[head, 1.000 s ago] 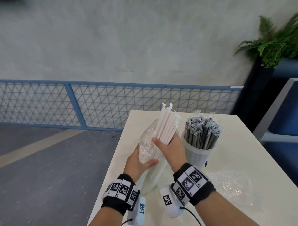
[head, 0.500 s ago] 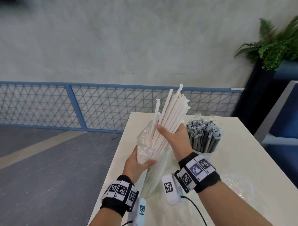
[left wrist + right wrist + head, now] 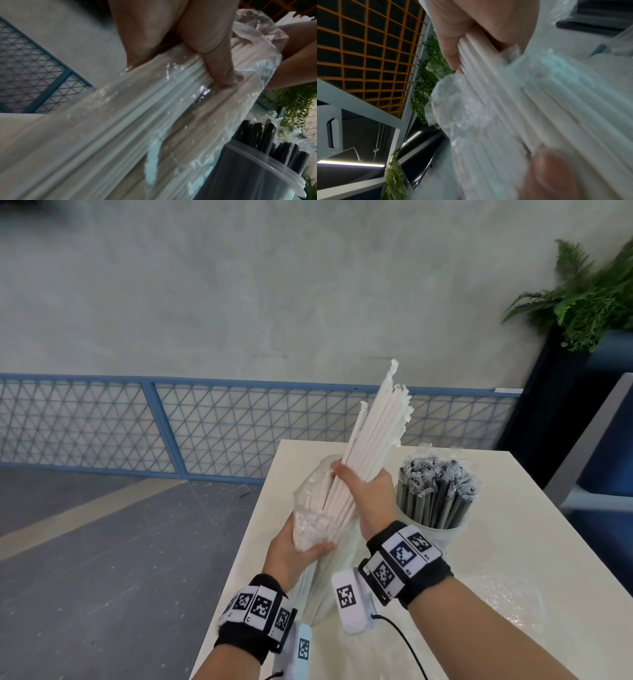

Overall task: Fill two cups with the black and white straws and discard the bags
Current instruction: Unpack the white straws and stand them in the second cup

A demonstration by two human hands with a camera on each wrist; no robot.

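A bundle of white straws sticks up out of a clear plastic bag over the table's left part. My right hand grips the bundle around its middle; its fingers wrap the white straws. My left hand holds the bag lower down, its thumb pressing the clear bag with straws inside. To the right a clear cup stands full of wrapped black straws. The black straws also show in the left wrist view.
The white table has its left edge close under my left arm. An empty crumpled clear bag lies at the near right. A blue mesh fence and grey floor lie beyond; a potted fern stands at the far right.
My right hand has drawn the white straw bundle upward and farther out of the bag. The left hand has kept its hold on the bag in about the same place.
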